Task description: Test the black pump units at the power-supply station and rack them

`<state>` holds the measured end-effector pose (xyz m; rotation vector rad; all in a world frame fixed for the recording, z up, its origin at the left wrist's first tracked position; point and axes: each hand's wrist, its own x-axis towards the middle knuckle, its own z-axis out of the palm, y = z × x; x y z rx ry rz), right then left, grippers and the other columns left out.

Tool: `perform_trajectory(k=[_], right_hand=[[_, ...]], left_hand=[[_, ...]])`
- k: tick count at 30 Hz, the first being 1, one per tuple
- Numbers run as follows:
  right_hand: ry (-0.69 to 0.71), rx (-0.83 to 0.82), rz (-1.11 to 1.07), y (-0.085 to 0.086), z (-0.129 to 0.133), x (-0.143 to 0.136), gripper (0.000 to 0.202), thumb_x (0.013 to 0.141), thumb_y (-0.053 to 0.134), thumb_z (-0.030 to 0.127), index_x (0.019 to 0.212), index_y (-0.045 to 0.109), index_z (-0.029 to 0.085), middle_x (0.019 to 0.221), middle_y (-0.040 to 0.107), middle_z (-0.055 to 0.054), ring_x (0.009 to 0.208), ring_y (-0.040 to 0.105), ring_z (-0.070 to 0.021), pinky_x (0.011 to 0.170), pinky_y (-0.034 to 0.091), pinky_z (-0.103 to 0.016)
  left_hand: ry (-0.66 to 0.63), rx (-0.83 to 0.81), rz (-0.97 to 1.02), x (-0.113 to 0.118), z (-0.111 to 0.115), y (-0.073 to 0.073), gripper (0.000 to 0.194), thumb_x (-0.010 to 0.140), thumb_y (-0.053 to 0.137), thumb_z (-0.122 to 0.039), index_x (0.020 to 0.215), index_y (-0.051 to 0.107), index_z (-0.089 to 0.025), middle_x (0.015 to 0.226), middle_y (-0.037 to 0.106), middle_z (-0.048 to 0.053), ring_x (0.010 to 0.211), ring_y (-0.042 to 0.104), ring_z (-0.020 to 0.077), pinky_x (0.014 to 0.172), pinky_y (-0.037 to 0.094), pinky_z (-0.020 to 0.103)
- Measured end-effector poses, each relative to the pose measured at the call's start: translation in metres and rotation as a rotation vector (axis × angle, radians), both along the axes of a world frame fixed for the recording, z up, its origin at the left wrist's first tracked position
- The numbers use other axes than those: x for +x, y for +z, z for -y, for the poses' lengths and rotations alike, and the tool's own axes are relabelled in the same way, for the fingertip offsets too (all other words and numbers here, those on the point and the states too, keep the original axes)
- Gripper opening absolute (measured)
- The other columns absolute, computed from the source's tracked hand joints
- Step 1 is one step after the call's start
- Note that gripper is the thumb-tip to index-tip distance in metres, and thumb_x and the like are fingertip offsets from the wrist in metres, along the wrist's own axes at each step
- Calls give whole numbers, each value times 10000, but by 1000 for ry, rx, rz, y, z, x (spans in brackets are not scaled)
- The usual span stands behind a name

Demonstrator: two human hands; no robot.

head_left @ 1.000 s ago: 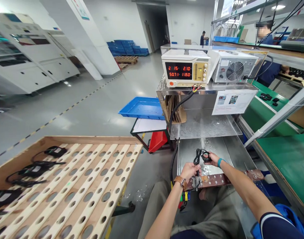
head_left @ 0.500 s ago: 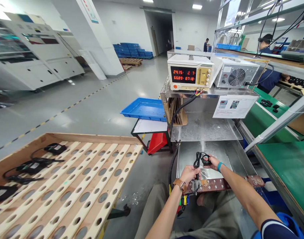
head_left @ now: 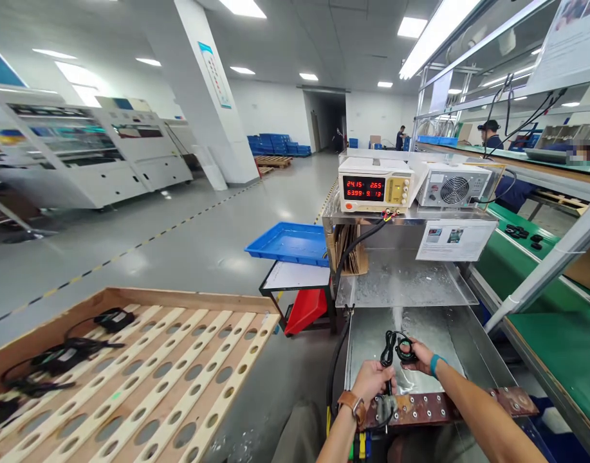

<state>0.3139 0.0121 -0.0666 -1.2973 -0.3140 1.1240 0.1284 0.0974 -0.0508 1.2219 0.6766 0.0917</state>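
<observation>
A black cable (head_left: 388, 350), looped and bundled, hangs between my two hands above the metal tray. My left hand (head_left: 373, 381), with a brown watch strap at its wrist, pinches the cable near a dark connector end by the terminal strip. My right hand (head_left: 421, 357), wearing a teal wristband, has its fingers closed round the coiled loop of the same cable. Just below my hands runs a reddish-brown terminal strip (head_left: 424, 406) studded with metal screws; a thin black lead curves down by it. The exact connector is partly hidden by my left fingers.
A power supply (head_left: 376, 186) with red digits stands on the metal shelf beside a second unit (head_left: 453, 185). A slatted wooden rack (head_left: 193, 373) with several black adapters (head_left: 67, 354) lies at left. A blue tray (head_left: 289, 244) and red bin (head_left: 307, 310) are beyond. People work at back right.
My view has tilted upward, so the scene sits lower. Both hands keep hold of the cable, almost in the same pose. Some digits on the power supply display have changed.
</observation>
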Motion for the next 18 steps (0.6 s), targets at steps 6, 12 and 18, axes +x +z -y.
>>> perform_trajectory(k=[6, 12, 18], right_hand=[[27, -185, -54, -24, -1, 9, 198, 778, 745, 197, 878, 574, 185, 727, 591, -19, 639, 607, -193, 607, 583, -340], [17, -181, -66, -52, -3, 25, 218, 766, 736, 259, 890, 568, 197, 793, 614, -28, 731, 631, -212, 653, 604, -360], [25, -182, -87, -63, -5, 25, 235, 761, 741, 273, 866, 548, 191, 739, 586, -15, 677, 619, -198, 632, 600, -349]], left_hand=[[9, 14, -17, -1, 3, 13, 383, 759, 731, -482, 650, 616, -134, 638, 670, 62, 532, 601, 131, 475, 358, 211], [10, -35, -15, 0, 4, 15, 431, 712, 762, -516, 691, 605, -115, 655, 670, 67, 557, 617, 139, 502, 383, 214], [21, -58, -15, 0, 4, 12, 433, 691, 776, -509, 699, 585, -121, 653, 668, 66, 536, 615, 139, 490, 375, 217]])
